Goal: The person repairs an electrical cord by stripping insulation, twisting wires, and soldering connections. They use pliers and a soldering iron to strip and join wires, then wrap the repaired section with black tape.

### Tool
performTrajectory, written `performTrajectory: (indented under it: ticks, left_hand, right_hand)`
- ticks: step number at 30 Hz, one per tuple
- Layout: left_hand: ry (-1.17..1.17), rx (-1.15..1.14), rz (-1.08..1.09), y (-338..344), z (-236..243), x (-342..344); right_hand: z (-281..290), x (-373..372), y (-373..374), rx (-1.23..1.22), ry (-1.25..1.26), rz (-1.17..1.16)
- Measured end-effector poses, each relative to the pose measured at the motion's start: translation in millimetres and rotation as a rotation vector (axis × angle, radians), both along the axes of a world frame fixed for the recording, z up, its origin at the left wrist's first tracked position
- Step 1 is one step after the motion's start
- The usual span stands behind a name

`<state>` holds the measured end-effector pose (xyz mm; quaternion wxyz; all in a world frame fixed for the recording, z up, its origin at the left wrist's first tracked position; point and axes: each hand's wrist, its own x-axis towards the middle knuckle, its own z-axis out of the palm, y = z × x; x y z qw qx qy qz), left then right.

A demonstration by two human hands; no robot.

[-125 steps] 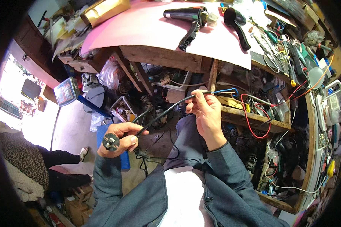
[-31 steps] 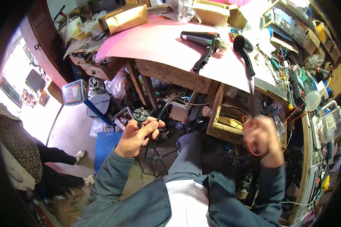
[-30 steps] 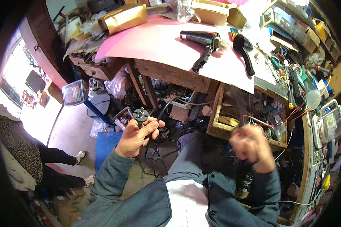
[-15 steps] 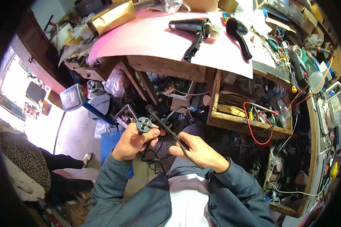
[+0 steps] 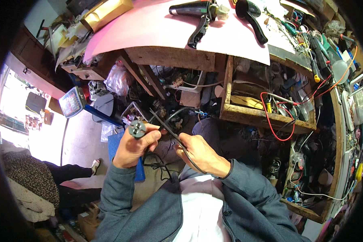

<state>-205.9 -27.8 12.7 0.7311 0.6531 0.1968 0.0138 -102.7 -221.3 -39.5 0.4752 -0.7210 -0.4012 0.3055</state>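
My left hand [image 5: 130,148] is closed around a black power plug [image 5: 137,129], its face with the pins turned up toward me. Black cord hangs in loose loops [image 5: 159,166] below that hand. Between the fingers of my right hand [image 5: 203,155] runs a long, thin dark cord [image 5: 188,152]. Its far end forks into two thin strips just right of the plug, and its near end curves down toward my shirt. Another black cable [image 5: 177,114] arches behind it; where it leads is hidden.
On the pink-covered table [image 5: 149,36] lie a black hair dryer [image 5: 191,10] and a curved black handle piece [image 5: 252,23]. An open wooden drawer [image 5: 266,119] of tools juts out at right, a red wire [image 5: 266,121] looping over it. A person's shoe [image 5: 95,166] shows at left.
My hands have moved apart, the left one carrying the plug leftward. The forked cord end now stands clear of the plug. My view has shifted slightly.
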Motion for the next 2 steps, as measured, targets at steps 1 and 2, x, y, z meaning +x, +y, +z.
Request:
performTrajectory:
  ticks: [1,2]
  left_hand:
    - [-0.004,0.073,-0.003,3.1,-3.1,-4.5]
    - [-0.008,0.147,-0.006,7.1,-8.3,-9.9]
  right_hand:
    - [-4.3,-0.7,1.1,0.016,0.015,-0.013]
    - [-12.7,-1.4,2.5,0.031,0.029,-0.027]
